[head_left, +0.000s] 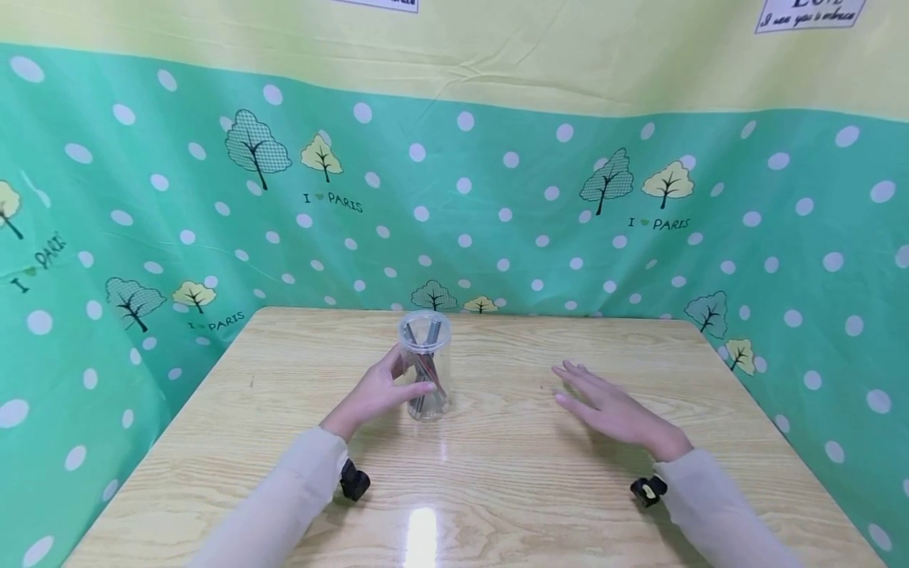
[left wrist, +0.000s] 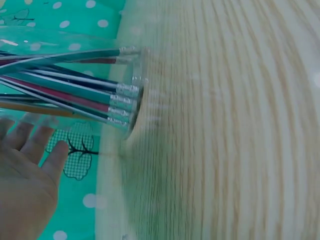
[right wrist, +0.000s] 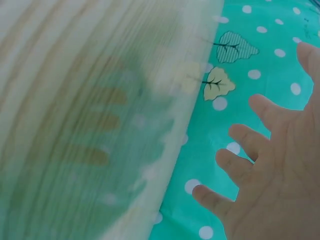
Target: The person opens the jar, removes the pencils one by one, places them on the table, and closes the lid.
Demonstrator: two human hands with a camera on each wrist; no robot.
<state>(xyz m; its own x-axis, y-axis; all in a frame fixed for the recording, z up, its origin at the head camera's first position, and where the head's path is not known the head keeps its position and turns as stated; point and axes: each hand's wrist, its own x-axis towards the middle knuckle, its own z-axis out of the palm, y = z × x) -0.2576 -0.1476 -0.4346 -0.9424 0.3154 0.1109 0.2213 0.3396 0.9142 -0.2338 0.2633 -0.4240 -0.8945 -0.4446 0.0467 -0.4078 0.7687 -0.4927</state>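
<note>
A clear plastic jar (head_left: 439,359) with a rim at the top stands upright on the wooden table, left of the middle. Inside it lean several pencils (left wrist: 90,80), dark green, red and dark with pale stripes, their silver metal ends at the jar's bottom. My left hand (head_left: 376,394) holds the jar from the left, thumb across its front and fingers at the far side. Over the right half of the table is my right hand (head_left: 611,406), palm down, its fingers spread with nothing in them, as the right wrist view also shows.
The wooden table (head_left: 511,489) has a light grain and a glossy patch near its front. A green polka-dot curtain (head_left: 497,197) printed with trees hangs behind and along both sides. Black wrist cameras (head_left: 353,480) sit below the pale sleeves (head_left: 284,497).
</note>
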